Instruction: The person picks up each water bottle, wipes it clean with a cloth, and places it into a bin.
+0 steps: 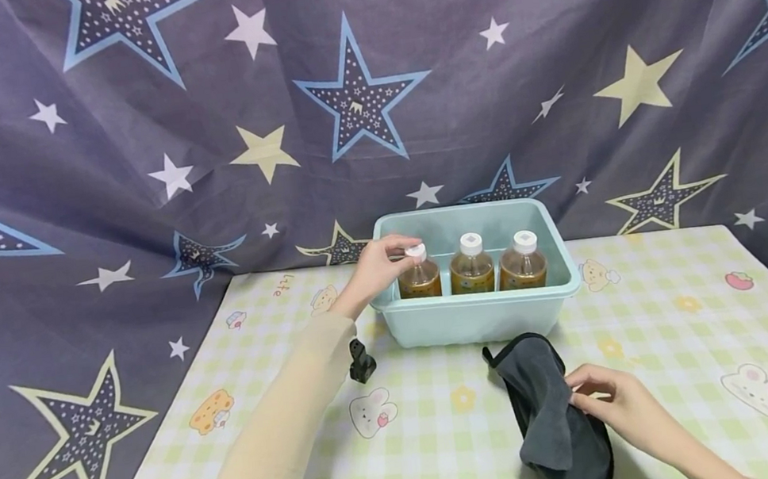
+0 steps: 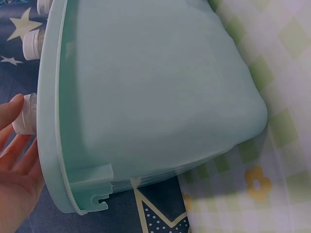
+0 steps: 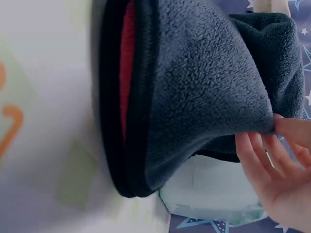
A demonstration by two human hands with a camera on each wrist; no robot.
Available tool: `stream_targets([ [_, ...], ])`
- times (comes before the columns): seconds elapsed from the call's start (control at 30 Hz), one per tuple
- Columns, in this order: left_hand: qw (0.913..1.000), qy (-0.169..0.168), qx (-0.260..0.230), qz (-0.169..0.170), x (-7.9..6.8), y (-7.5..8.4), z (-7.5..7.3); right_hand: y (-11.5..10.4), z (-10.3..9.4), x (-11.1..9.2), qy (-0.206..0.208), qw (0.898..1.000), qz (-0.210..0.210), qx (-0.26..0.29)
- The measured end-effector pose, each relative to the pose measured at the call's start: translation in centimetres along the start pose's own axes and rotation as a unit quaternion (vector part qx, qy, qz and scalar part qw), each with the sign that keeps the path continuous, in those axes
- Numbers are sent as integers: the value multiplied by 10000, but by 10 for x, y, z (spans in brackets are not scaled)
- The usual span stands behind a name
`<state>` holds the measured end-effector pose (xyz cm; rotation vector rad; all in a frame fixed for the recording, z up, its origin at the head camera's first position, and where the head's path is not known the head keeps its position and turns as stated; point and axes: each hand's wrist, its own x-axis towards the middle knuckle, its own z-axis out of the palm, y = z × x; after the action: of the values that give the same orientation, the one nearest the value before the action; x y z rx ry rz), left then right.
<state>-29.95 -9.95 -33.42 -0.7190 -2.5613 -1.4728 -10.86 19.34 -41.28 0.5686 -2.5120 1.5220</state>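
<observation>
Three bottles of amber drink with white caps stand in a row inside a light teal plastic bin [image 1: 480,317]. My left hand [image 1: 387,261] has thumb and fingers around the white cap of the leftmost bottle [image 1: 420,279]. In the left wrist view that cap [image 2: 25,115] shows between thumb and fingers above the bin's rim. The middle bottle [image 1: 472,270] and right bottle [image 1: 522,266] stand beside it, untouched. My right hand [image 1: 616,403] pinches a dark grey fleecy cloth [image 1: 545,411] with black edging, draped over the table in front of the bin. A red underside [image 3: 127,73] peeks out at its edge.
A small black object [image 1: 361,360] sits on the table by the left sleeve. The table wears a green-and-white checked cloth [image 1: 678,347] with cartoon prints. Behind the bin hangs a dark curtain [image 1: 455,119] with stars.
</observation>
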Motion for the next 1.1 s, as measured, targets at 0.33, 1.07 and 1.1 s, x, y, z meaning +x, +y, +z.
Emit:
stream_targets([
  [0.33,10000,53,-49,-38,-2,0,0,-3,-18,3,59,9989,-99,-453],
  [1.07,9903,1187,573,444,-50,8,-19,-11,1,18,-564,9960,-586,-373],
  [1.1,9898,1205,601,471,-53,7,-19,-11,3,18,-582,9959,-593,-370],
])
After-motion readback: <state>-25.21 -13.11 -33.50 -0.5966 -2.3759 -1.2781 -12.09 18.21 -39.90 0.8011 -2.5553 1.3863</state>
